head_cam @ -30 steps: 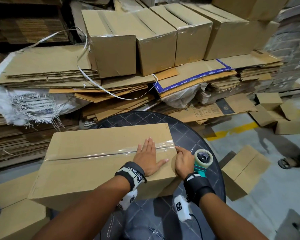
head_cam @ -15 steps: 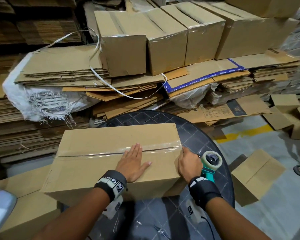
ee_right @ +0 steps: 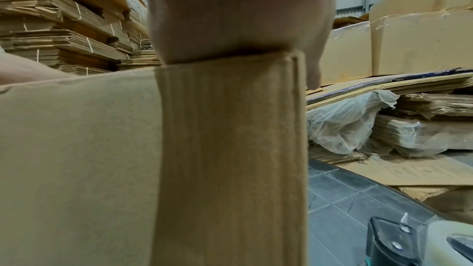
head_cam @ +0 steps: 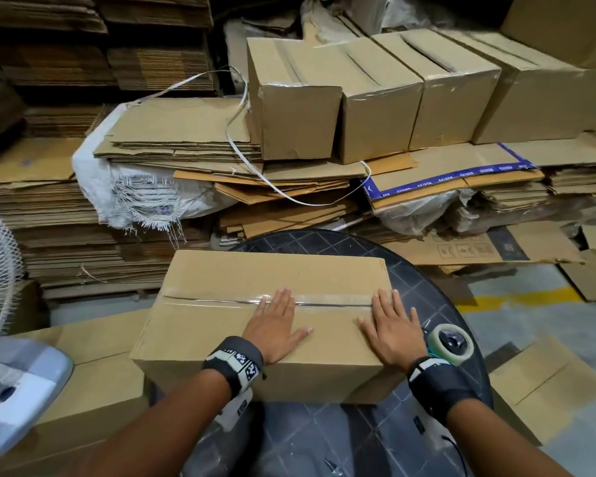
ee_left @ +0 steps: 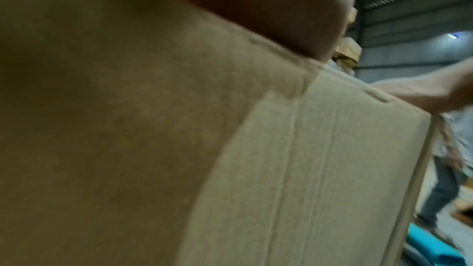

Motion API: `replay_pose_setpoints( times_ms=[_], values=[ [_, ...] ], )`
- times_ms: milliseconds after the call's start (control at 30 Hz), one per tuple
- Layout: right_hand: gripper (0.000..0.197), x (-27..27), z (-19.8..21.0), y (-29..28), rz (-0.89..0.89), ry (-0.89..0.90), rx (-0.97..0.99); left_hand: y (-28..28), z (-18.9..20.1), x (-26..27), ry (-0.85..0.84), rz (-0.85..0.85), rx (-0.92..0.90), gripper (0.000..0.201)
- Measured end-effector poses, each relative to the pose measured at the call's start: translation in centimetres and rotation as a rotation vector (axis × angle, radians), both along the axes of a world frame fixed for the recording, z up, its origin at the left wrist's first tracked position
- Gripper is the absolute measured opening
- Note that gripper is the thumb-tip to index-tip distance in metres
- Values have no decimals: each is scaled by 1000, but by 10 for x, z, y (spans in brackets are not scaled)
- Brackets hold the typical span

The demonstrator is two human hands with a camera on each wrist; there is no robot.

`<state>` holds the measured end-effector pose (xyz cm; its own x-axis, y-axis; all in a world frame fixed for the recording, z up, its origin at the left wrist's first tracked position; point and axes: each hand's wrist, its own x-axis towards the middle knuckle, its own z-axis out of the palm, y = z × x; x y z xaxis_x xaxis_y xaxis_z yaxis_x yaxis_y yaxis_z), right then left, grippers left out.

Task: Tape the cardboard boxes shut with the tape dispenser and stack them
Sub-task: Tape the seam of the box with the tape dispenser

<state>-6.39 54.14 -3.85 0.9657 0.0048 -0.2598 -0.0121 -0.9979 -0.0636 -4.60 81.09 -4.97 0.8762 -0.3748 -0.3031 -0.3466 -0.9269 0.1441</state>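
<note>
Centrally, one closed cardboard box [head_cam: 269,325] on round dark table [head_cam: 424,287], contents unseen, clear tape along its top seam, left hand [head_cam: 276,330] and right hand [head_cam: 391,333] flat on its lid, grasping nothing, one tape dispenser [head_cam: 451,344] just right of box, four taped boxes [head_cam: 369,98] behind it.

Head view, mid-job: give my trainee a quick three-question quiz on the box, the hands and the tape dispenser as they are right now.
1. True or false: the tape dispenser is gripped in the right hand.
2. Where does the left hand lie? A) flat on top of the cardboard box, fingertips at the taped seam; B) on the round table; C) around the white strap.
3. Fill in: the dispenser rests on the table just ____ of the box, from the person's side.

Key
1. False: it sits free beside the right wrist, and that hand lies flat on the box.
2. A
3. right
</note>
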Motion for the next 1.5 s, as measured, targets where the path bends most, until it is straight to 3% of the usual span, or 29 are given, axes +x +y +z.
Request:
replay_pose_setpoints(
  times_ms=[267,367,467,533,633,733,900,1000,1133,1200,1333,1400,1500],
  values=[
    [92,7,9,63,-214,31,-12,93,-1,-14,-15,191,12,111],
    [87,10,3,115,-84,39,37,93,-1,-13,-3,203,0,109],
    [81,7,-8,171,106,62,86,92,0,-16,-13,210,15,79],
    [78,5,-11,186,188,60,96,93,2,-17,-13,211,21,70],
    [77,7,-12,165,233,40,87,94,1,-17,0,214,19,67],
    [82,8,-11,123,160,43,74,96,-2,-15,-6,205,15,66],
    [79,12,-10,72,-188,-13,21,96,-8,-13,-21,201,10,66],
    [96,23,-6,56,-415,-35,-7,98,-13,-12,-30,203,-5,66],
    [121,33,-3,41,-612,-64,202,99,-16,-11,-40,203,-17,66],
    [112,39,-3,27,-681,-75,339,99,-17,-11,-36,202,-10,66],
    [57,41,-5,2,-732,-131,582,99,-17,-10,-40,205,-18,66],
    [49,38,-5,3,-744,-140,635,97,-15,-10,-32,206,-19,66],
    [57,31,-4,10,-707,-125,572,95,-13,-11,-22,206,-14,66]
  ],
)
